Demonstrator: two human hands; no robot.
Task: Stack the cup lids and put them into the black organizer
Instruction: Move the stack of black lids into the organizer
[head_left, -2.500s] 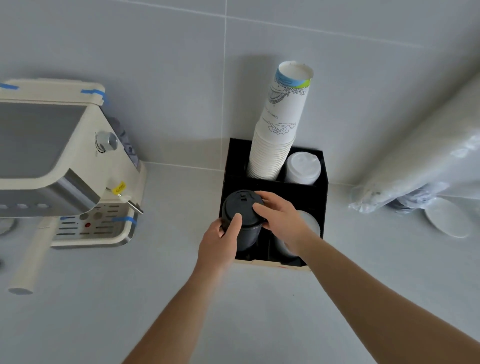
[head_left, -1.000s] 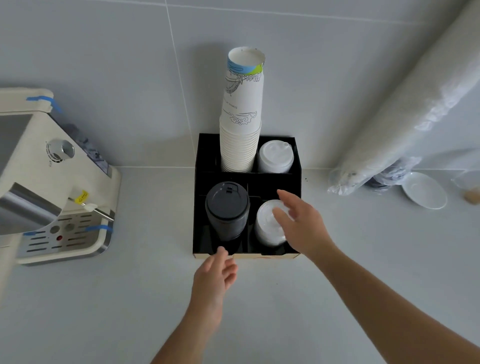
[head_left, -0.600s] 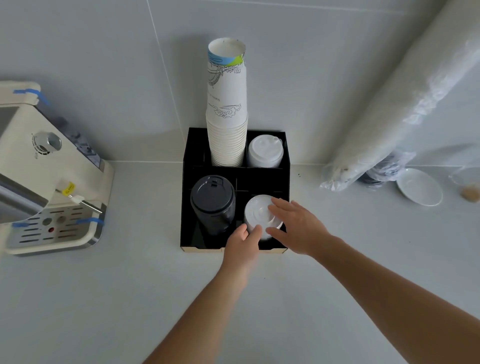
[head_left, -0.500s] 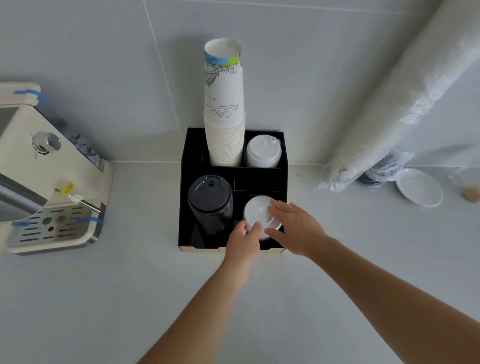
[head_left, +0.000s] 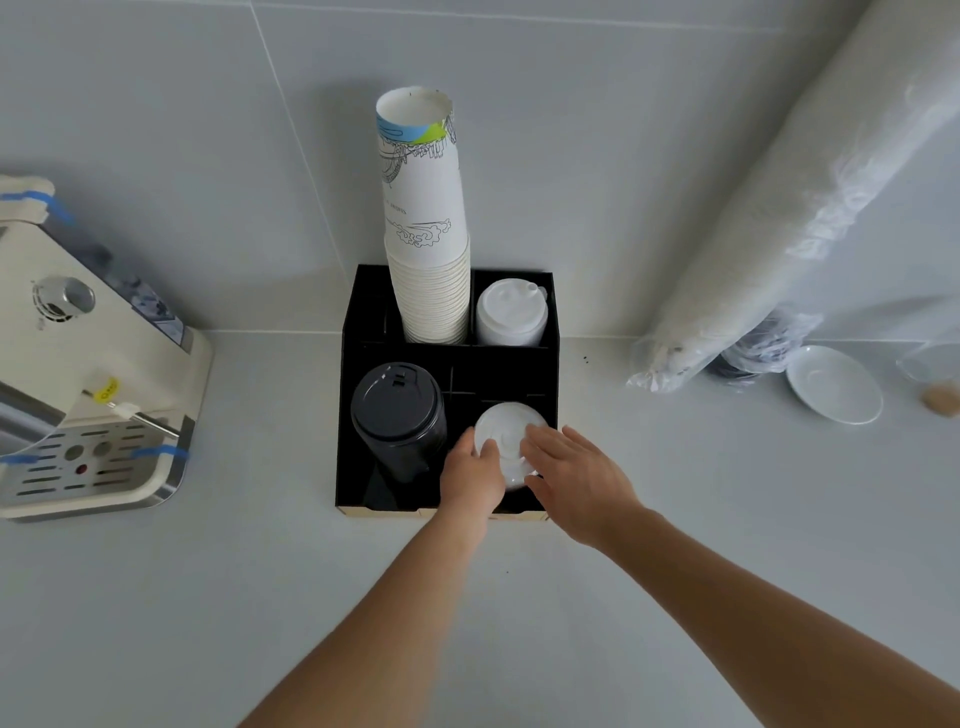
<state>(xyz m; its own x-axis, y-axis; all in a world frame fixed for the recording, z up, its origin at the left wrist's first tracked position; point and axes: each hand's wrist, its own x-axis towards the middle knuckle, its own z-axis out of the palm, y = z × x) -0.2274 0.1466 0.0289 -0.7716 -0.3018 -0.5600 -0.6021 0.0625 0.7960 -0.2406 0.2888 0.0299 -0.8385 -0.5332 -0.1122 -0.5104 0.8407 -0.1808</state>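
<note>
The black organizer stands against the wall. A stack of black lids fills its front left compartment. In the front right compartment sits a stack of white lids, and both my hands are on it. My left hand grips its left side. My right hand lies over its top and right side, thumb at the front. The lower part of that stack is hidden by my hands. Another white lid stack is in the back right compartment, beside a tall stack of paper cups.
A cream coffee machine stands at the left. A long plastic-wrapped sleeve leans on the wall at the right, with a white saucer beside its foot. The grey counter stretches in front.
Both hands let go of the black lid stack, which stays in the front left compartment. They moved right and closed around the white lid stack in the front right compartment.
</note>
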